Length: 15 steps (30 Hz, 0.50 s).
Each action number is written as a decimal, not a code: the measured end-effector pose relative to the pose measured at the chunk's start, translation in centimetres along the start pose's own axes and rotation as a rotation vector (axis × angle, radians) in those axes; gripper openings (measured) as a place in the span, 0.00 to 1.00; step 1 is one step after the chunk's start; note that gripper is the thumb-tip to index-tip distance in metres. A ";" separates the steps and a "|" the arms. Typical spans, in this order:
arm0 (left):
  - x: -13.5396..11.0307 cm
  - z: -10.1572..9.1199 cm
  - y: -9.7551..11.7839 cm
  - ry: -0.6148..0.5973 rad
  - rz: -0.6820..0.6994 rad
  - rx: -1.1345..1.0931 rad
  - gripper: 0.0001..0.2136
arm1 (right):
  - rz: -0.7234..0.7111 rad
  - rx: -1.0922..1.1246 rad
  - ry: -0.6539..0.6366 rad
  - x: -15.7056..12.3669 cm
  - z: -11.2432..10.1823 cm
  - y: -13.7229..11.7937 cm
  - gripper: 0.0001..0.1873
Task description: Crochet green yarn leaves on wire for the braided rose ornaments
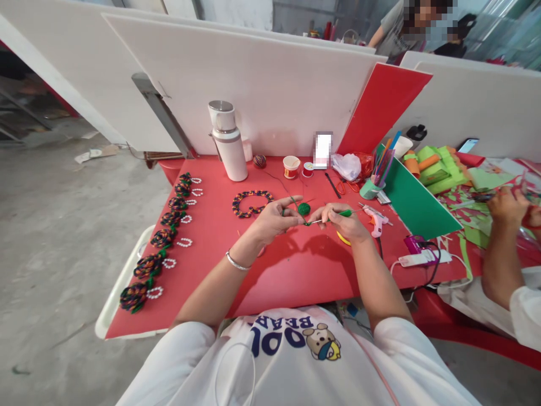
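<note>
My right hand (343, 220) grips a crochet hook (345, 213) with a green handle, its thin metal shaft pointing left. Opposite it, my left hand (276, 217) pinches a small piece of green yarn work (307, 224) at the hook's tip, with the index finger raised and a strand of yarn running by it. Just behind the hands lies a ball of green yarn (304, 209). A crocheted multicolour strip (243, 195) curls on the red table (203, 282) beyond my left hand.
Several dark multicolour yarn flowers (162, 238) with bead loops line the left edge. Behind stand a white thermos (229, 146), a paper cup (291, 167) and a phone (323, 151). A glue gun (376, 220) and power strip (425, 258) lie right; a co-worker's hand (509, 206) works beyond.
</note>
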<state>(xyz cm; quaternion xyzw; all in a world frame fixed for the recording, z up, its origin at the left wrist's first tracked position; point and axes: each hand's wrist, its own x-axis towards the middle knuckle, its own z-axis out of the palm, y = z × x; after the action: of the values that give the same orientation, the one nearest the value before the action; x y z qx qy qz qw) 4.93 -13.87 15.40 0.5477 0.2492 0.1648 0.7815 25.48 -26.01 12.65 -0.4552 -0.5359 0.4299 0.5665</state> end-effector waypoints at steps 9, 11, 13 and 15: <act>0.1 0.1 -0.1 0.079 0.060 0.030 0.44 | -0.071 -0.281 0.070 -0.5 2.1 -2.4 0.18; 0.1 -0.1 -0.3 0.108 0.077 0.020 0.46 | -0.110 -0.366 0.096 -0.7 2.6 -2.5 0.16; 0.2 -0.2 -0.4 0.125 0.094 0.012 0.48 | -0.169 -0.444 0.121 -0.9 3.0 -2.4 0.13; 0.3 -0.4 -0.5 0.125 0.101 0.013 0.48 | -0.233 -0.512 0.136 -1.2 3.3 -2.2 0.10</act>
<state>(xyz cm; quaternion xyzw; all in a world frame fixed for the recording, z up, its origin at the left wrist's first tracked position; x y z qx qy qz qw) 4.95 -13.61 14.74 0.5533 0.2707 0.2361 0.7516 22.08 -27.46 14.61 -0.5466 -0.6363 0.1813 0.5133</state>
